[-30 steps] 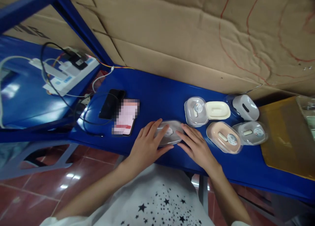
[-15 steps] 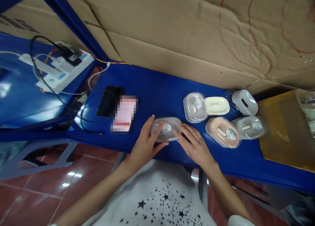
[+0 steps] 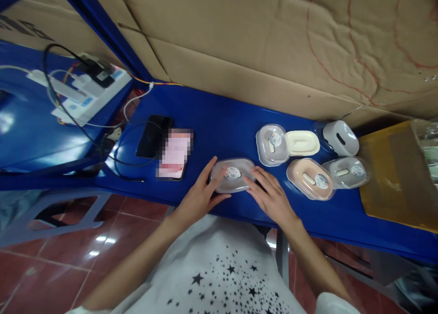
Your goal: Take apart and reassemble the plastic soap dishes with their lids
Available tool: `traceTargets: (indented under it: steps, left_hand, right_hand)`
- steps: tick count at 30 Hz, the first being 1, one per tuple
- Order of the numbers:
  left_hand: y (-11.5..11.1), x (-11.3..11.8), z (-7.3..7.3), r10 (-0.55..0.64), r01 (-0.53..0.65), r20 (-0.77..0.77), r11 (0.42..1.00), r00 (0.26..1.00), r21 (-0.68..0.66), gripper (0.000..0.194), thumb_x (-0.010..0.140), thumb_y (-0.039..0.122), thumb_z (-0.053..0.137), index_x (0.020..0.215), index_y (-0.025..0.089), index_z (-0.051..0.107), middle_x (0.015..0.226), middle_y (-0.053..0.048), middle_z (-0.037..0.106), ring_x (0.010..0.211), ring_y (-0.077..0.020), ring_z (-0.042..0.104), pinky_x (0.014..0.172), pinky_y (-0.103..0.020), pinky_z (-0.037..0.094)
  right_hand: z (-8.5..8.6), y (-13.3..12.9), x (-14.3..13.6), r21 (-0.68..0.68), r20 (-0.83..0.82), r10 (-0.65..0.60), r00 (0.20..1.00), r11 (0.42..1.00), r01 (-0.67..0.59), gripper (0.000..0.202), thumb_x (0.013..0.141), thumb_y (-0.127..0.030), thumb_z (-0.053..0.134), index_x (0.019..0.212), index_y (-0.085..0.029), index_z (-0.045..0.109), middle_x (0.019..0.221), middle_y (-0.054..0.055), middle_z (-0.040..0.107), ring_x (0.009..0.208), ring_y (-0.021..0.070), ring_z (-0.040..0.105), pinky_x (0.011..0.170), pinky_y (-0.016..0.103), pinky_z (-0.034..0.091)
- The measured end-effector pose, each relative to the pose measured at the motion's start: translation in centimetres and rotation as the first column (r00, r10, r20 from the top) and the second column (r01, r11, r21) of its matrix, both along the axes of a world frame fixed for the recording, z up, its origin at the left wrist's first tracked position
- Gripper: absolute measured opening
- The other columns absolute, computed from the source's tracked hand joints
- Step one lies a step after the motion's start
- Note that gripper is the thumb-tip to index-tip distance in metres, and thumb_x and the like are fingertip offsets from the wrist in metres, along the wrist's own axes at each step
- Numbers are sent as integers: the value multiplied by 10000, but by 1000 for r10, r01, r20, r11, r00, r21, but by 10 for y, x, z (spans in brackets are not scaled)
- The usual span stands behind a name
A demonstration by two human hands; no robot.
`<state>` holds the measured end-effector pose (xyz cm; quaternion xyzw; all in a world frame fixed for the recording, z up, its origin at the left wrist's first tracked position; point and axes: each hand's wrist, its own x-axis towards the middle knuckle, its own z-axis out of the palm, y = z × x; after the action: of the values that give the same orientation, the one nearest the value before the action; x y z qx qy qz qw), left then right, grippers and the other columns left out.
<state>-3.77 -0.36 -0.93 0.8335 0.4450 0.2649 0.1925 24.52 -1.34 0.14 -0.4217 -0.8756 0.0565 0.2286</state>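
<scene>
Left hand [image 3: 199,196] shifted leftward, baring more label [image 3: 234,173] on container [image 3: 237,184]; fingers spread wide around left end. Right hand [image 3: 274,198] touches right end, grip hard to tell. Container lies on blue table [image 3: 219,117]; even, light pressure probably steadies it.

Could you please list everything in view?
Middle container: one, grey, between hands
Other containers: three, two grey, one peach, right
Tray: one, cream, among them
Slotted piece: one, grey, far right
Phones: two, black and pink-screened, table left
Power strip: one, white, left
Cables: several, mixed, left
Carton: one, brown, right edge
Cardboard backing: count unclear, brown, rear
Tabletops: two, blue, centre and left
Stool: one, grey, lower left
Tiles: many, red, floor
Shirt: one, white, dark stars, bottom
Left hand: one, bare, middle container's left end
Right hand: one, bare, middle container's right end
</scene>
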Motion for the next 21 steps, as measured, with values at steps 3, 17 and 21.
traceTargets:
  steps: [3, 17, 21]
  left_hand:
    - [2, -3, -2, -14, 14, 9, 997, 1000, 72, 867, 1009, 389, 727, 1731, 347, 247, 1773, -196, 290, 1562, -388, 474, 1154, -562, 576]
    - [80, -3, 9, 53, -45, -82, 995, 995, 93, 653, 1031, 372, 700, 1621, 220, 466, 1757, -234, 298, 1616, -439, 358, 1270, -642, 405]
    - [131, -1, 22, 139, -123, -99, 980, 985, 157, 685, 1013, 310, 699, 1641, 195, 448, 1786, -235, 225, 1647, -496, 241, 1276, -705, 333]
  right_hand:
    - [-3, -1, 1, 7, 3, 6, 1000, 1000, -6, 621, 1065, -139, 617, 1649, -295, 470, 1575, 113, 622, 1542, 302, 508, 1198, 521, 545]
    - [19, 13, 18, 97, -12, -287, 958, 953, 287, 669, 1108, -258, 538, 1728, -289, 287, 1684, 157, 484, 1568, 337, 460, 1249, 591, 449]
    - [25, 26, 30, 92, 68, -486, 871, 873, 479, 580, 1115, -355, 513, 1663, -189, 426, 1720, 225, 402, 1606, 405, 378, 1277, 663, 350]
